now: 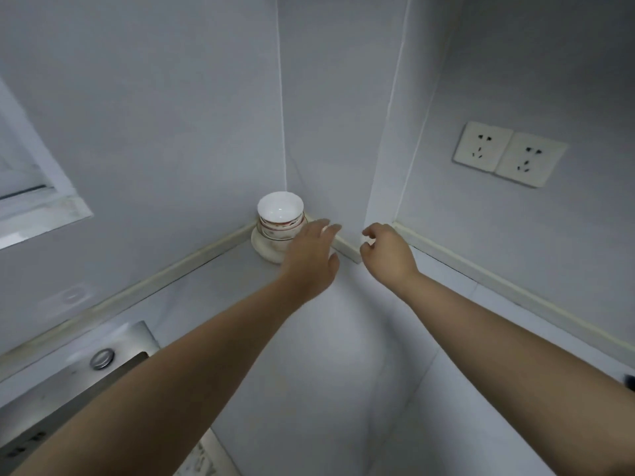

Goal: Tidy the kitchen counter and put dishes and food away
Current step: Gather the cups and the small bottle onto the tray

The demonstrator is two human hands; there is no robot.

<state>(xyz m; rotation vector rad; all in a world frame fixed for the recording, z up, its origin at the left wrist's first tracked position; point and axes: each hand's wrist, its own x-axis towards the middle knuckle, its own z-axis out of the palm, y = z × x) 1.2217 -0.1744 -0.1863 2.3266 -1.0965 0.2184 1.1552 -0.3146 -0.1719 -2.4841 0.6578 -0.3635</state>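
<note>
A stack of white bowls (280, 214) with red patterned rims stands on a white plate (263, 247) in the far corner of the pale counter (343, 338), against the two walls. My left hand (311, 255) hovers just right of the stack with its fingers straight, covering part of the plate; it holds nothing. My right hand (386, 254) is further right, near the jutting wall corner, with fingers loosely curled and nothing in them.
A steel sink (68, 383) with a round fitting (102, 358) lies at the lower left. A window frame (37, 187) is at the left. Two wall sockets (508, 152) sit on the right wall. A cream strip (481, 269) runs along the counter's back edge.
</note>
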